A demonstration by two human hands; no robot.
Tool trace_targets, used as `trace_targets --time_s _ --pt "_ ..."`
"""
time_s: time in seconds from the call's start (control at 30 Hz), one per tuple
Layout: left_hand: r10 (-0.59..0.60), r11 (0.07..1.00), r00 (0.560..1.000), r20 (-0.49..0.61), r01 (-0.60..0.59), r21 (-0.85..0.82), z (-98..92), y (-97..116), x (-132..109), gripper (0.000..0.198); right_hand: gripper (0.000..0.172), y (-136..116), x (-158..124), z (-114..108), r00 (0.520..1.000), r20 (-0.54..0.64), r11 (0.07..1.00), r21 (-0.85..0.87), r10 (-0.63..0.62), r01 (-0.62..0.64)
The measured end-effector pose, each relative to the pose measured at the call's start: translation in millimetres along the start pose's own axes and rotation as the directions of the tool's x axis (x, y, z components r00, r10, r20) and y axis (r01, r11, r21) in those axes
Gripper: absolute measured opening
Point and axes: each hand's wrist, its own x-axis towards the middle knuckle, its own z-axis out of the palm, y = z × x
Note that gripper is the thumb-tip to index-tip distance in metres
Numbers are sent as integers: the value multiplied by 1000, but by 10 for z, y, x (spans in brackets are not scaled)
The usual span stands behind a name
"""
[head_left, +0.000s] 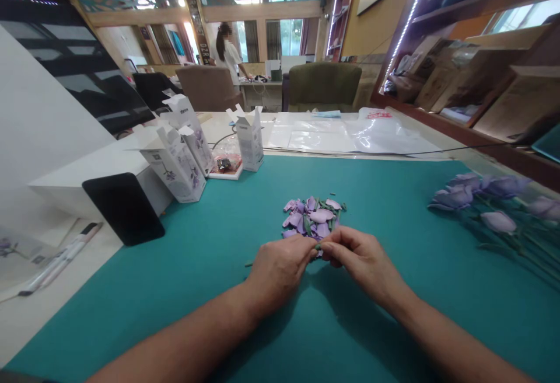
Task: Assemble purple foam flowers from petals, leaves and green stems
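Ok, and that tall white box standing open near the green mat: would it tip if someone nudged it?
Probably, yes. The tall white carton stands on a narrow base, so a light push could likely topple it. Its open flaps suggest thin printed card, so it is likely light for its size and would probably dent if squeezed. I can't see whether anything inside weighs it down.

Left hand (pixel 280 261) and right hand (pixel 363 259) pinching a small green piece (pixel 317 247), just above a heap of purple petals (pixel 311 217), on a teal mat (pixel 175 289), purple artificial flowers (pixel 485 202) off to the right, white cardboard boxes (pixel 172 164) beyond
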Motion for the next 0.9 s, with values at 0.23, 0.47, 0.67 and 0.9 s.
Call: trace_targets --time_s 0.23,0.47,0.67,0.9 --pt "27 998 999 -27 -25 65 10 -2 -8 32 19 -4 19 -14 998 17 995 68 68 -69" --pt "12 1000 1000 -9 -12 3 -34 28 4 31 21 1 22 -48 999 -16 996 70 49 -47" --pt "16 1000 1000 -6 -16 -6 -19 28 -6 29 23 31 13 -48 1000 2 1000 20 5 -5" --pt "29 998 1000 -5 -29 -51 12 11 -10 29 22 52 11 -45 999 38 999 38 29 -30"
